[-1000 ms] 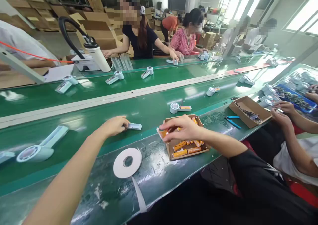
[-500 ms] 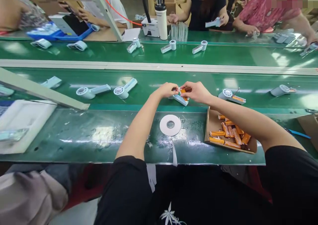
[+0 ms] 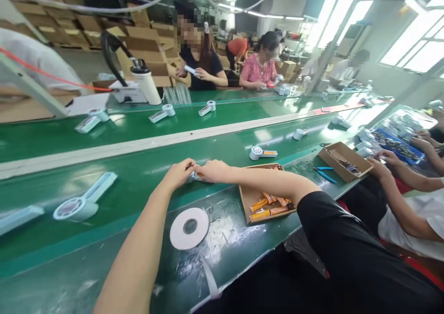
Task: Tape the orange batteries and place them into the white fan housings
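Both my hands meet over the green conveyor belt, fingers bent and nearly touching. My left hand (image 3: 181,172) is closed in a pinch; what lies between its fingertips is too small to make out. My right hand (image 3: 214,171) is closed on an orange-wrapped battery, now mostly hidden by the fingers. Beneath them lies a pale blue handheld fan housing (image 3: 193,178), largely covered by my hands. Below my right forearm, a cardboard tray (image 3: 244,202) holds several orange batteries (image 3: 274,211). A roll of white tape (image 3: 174,230) lies flat on the bench nearer me.
Other fan housings (image 3: 78,209) lie along the belt (image 3: 145,150) on both sides. Blue-handled pliers (image 3: 325,174) and a cardboard box (image 3: 347,159) sit to the right, beside a co-worker's hands (image 3: 381,163). More people work across a second belt (image 3: 132,124).
The view has swung to the right and up, bringing the co-worker on the right into sight. My hands stay together at the fan housing; the battery is more hidden by my fingers.
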Demonstrator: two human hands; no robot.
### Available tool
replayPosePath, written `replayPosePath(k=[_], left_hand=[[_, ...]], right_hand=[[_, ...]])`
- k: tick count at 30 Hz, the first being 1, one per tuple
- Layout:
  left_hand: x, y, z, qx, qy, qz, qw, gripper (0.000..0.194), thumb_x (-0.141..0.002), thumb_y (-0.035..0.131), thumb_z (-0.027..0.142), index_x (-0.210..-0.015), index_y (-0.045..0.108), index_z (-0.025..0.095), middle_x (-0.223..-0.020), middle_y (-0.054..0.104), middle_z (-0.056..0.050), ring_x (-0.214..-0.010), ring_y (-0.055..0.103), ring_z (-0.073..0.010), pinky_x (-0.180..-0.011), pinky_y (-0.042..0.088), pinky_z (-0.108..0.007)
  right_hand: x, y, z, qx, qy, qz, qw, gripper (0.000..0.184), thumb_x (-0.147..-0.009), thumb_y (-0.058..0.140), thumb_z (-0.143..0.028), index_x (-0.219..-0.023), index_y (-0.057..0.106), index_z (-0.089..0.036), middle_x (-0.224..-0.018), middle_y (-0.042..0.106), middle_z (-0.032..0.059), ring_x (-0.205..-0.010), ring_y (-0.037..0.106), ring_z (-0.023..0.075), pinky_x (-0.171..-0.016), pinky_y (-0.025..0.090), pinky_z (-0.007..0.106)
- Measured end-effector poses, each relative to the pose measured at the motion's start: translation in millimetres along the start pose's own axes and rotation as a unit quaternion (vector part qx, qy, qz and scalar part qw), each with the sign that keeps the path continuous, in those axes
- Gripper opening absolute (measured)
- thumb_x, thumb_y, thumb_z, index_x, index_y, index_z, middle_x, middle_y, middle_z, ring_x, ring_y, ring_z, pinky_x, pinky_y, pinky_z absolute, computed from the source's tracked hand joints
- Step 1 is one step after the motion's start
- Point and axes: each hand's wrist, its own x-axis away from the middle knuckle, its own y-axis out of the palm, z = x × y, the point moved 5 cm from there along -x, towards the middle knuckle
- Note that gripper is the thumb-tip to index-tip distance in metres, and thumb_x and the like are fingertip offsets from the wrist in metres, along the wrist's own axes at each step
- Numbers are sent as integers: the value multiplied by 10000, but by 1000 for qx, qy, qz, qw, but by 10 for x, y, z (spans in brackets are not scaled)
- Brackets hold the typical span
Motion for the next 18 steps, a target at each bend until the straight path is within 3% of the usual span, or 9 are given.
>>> replayPosePath(k=[5,9,12,15,18], left_hand=[[-14,69,88,9,-18,0,1000,160,-971,514,392,-992,636,290,-1211,877,-64,-1173,801,-287,-978,582,-354],[27,59,212,-8,-44,12,999,129,-976,497,326,-976,620,285,-1185,881,-64,-1179,802,-279,-995,586,-351],[27,2,309,-37,-77,20,996,167,-999,464,306,-999,628,276,-1198,872,-99,-1167,804,-307,-989,599,-381],[110,-67,393,-61,-106,47,991,313,-1022,418,342,-1179,664,228,-1290,828,-208,-1200,791,-392,-1011,611,-493],[490,-24,406,-72,-34,111,991,468,-1004,476,429,-1363,651,186,-1441,758,-236,-1377,707,-419,-1184,547,-572]], right_hand=[[-17,68,-5,80,60,-17,995,176,-896,888,-346,-851,742,-257,-605,685,-92,-830,789,176,-847,635,307],[11,14,-42,106,66,-36,991,137,-907,867,-333,-897,761,-246,-744,788,-65,-872,797,185,-880,656,349],[59,-145,-69,113,48,-62,991,243,-850,935,-365,-1024,810,-250,-903,860,3,-889,817,239,-839,679,378],[308,-376,-104,125,11,-55,991,388,-925,884,-356,-1280,790,-230,-1289,848,126,-1132,815,329,-940,677,457],[909,-539,-138,91,-86,-35,992,416,-1071,722,-378,-1460,707,-232,-1544,733,134,-1359,736,312,-1105,609,440]])
